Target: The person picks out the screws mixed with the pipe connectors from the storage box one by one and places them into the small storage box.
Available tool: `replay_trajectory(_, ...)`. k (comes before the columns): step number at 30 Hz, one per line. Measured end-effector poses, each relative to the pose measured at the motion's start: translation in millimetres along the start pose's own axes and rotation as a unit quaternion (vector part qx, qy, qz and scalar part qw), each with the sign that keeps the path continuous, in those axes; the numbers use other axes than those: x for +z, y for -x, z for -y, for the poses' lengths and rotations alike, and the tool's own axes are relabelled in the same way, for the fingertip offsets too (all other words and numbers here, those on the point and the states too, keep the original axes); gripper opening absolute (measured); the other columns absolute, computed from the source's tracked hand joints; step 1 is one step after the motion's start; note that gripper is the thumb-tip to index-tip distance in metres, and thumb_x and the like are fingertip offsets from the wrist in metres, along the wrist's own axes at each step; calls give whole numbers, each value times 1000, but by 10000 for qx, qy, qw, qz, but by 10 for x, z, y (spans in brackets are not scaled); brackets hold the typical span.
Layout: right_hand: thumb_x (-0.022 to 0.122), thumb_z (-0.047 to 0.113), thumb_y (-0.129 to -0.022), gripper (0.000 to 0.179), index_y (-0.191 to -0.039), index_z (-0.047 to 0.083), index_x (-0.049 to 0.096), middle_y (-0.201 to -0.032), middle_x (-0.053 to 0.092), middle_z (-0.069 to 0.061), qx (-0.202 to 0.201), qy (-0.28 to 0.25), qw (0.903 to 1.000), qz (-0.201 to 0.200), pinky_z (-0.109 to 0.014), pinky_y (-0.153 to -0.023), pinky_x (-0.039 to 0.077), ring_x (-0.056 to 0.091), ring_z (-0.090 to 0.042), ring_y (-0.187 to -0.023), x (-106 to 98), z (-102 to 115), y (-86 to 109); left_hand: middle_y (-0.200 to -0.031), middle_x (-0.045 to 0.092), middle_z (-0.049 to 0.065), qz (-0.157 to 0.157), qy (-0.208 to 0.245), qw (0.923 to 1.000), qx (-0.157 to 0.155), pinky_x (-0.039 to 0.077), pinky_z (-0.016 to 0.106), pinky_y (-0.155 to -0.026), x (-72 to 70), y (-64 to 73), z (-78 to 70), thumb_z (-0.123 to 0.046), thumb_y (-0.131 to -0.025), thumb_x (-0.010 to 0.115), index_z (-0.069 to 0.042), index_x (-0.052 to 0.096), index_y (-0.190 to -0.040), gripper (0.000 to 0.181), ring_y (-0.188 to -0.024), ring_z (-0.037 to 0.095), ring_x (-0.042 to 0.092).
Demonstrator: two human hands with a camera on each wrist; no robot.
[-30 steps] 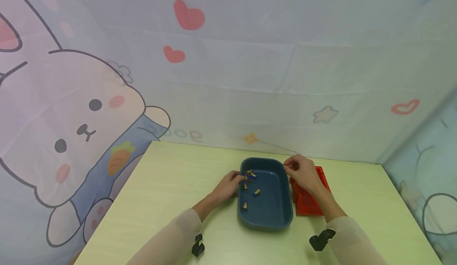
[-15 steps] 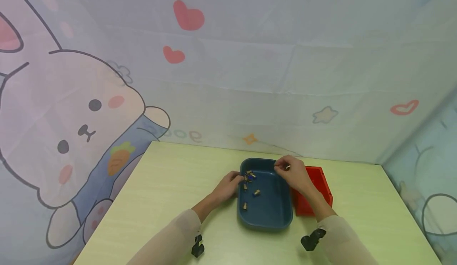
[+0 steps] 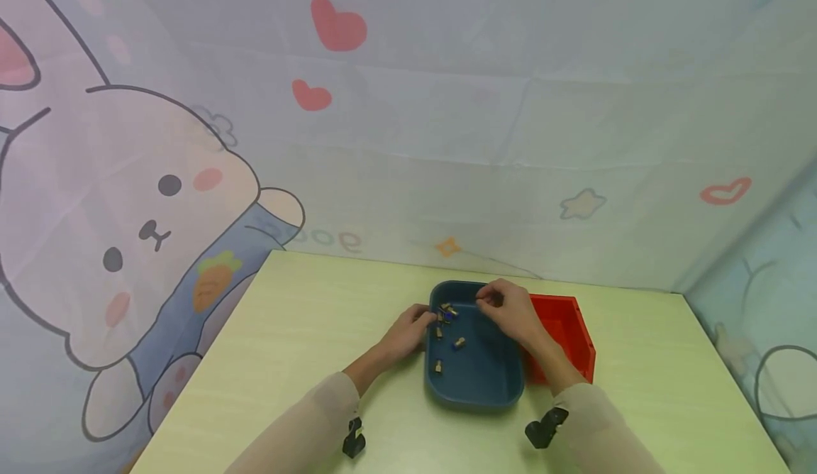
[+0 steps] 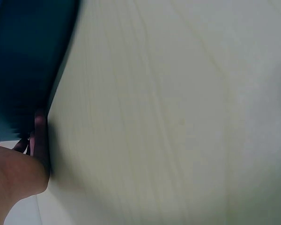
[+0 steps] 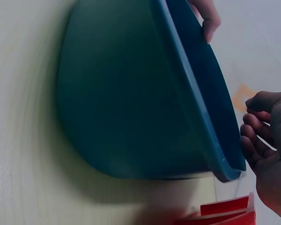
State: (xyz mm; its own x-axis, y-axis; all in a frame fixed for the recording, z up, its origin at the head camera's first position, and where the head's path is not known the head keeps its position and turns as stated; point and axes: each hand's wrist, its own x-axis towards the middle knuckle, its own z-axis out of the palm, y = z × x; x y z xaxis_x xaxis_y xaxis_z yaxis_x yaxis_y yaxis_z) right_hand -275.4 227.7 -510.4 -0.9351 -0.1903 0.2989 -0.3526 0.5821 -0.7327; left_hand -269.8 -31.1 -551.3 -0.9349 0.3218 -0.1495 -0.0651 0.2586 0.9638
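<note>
A blue-green plastic bin stands on the table, with several small brass fittings inside, some with blue parts, mostly along its left side. My left hand grips the bin's left rim, fingertips over the edge; in the left wrist view the hand is partly hidden by the bin's wall. Above the bin's far right part hovers my right hand, fingers loosely bent and thumb close to the index finger. The right wrist view shows nothing between the fingertips of that hand.
Right beside the blue-green bin is a red open bin, partly covered by my right forearm. Both stand on a pale yellow wood-grain table. A printed cloth hangs behind the table's back edge.
My right hand has moved left from over the red bin to above the blue-green bin, uncovering more of the red bin. The left hand and the fittings have stayed put.
</note>
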Motion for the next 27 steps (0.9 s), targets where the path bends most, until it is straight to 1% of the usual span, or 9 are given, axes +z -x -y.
replay_trajectory(6,78,7,-95,9,-104,7,77,-98,73,-4,-87,86,9999,54,-35,-81,60,67,-19,-87,68,69,-22,-145,58,16,9,-36,10000,74,60,42,-93,-18,-7,-1,-37,-110,50,-4,54,-148,51,-129,34,59)
replay_trajectory(11,78,8,-96,10,-105,6,76,-98,73,-5,-43,-20,10000,81,-34,-80,60,68,-19,-87,127,119,-22,-143,59,16,-6,-76,9999,65,59,42,-94,-13,-8,3,-38,-109,51,-4,55,-148,52,-126,32,61)
replay_trajectory(17,76,7,-97,9,-105,5,75,-99,73,-6,-20,-86,9998,166,-35,-81,59,67,-20,-88,211,108,-28,-144,59,15,-18,-149,9999,64,57,44,-97,-5,-6,-7,-40,-109,51,-5,55,-148,53,-126,30,60)
replay_trajectory(20,76,9,-97,8,-105,6,76,-99,72,-5,-13,-50,9998,175,-36,-81,59,67,-19,-88,260,101,-36,-145,58,16,-4,-130,9999,60,58,43,-95,-8,-9,-7,-40,-109,50,-5,55,-149,53,-124,30,61)
replay_trajectory(23,77,9,-96,8,-104,7,76,-97,73,-4,-19,4,9999,158,-37,-80,60,67,-18,-86,302,104,-35,-146,57,16,32,-96,9999,59,59,43,-94,-12,-10,-1,-39,-109,50,-4,54,-149,53,-124,30,61)
replay_trajectory(27,78,8,-94,8,-102,8,76,-96,73,-2,50,3,9998,202,-35,-80,60,68,-16,-86,361,114,-30,-146,57,17,44,-128,9999,66,57,44,-97,-13,-9,8,-39,-110,50,-4,54,-149,53,-127,31,60)
